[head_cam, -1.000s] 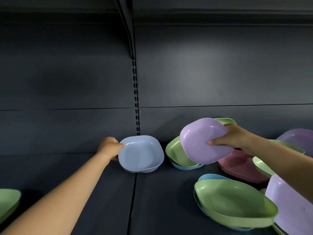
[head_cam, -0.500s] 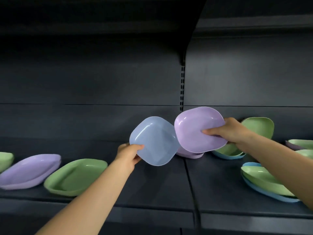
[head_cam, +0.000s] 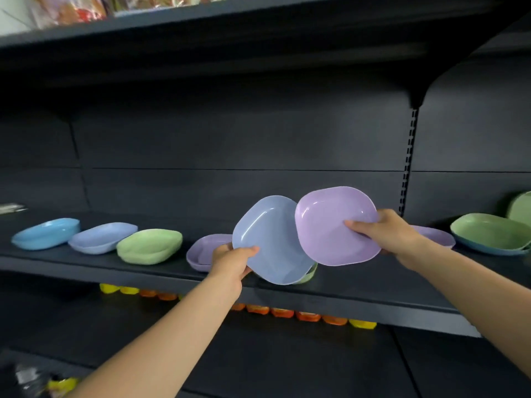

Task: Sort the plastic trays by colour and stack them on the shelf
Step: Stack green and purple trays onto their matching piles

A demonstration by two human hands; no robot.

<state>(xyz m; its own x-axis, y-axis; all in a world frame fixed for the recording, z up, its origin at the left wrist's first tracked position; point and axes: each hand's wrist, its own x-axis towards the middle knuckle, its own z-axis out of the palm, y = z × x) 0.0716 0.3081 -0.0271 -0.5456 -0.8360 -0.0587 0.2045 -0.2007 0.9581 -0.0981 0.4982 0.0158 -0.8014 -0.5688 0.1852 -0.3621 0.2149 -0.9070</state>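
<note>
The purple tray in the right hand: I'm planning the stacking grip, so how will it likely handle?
The purple tray is probably light: the right hand holds it tilted by one edge. It looks stiff, keeping its shape unsupported. Its glossy surface suggests that it may slip in a loose pinch.

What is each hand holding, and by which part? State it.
The left hand grips the periwinkle tray by its lower left rim. The right hand grips the lilac tray by its right rim, thumb inside.

Tilted blue tray (head_cam: 273,239) and lilac tray (head_cam: 336,225) held above the shelf (head_cam: 359,285).
</note>
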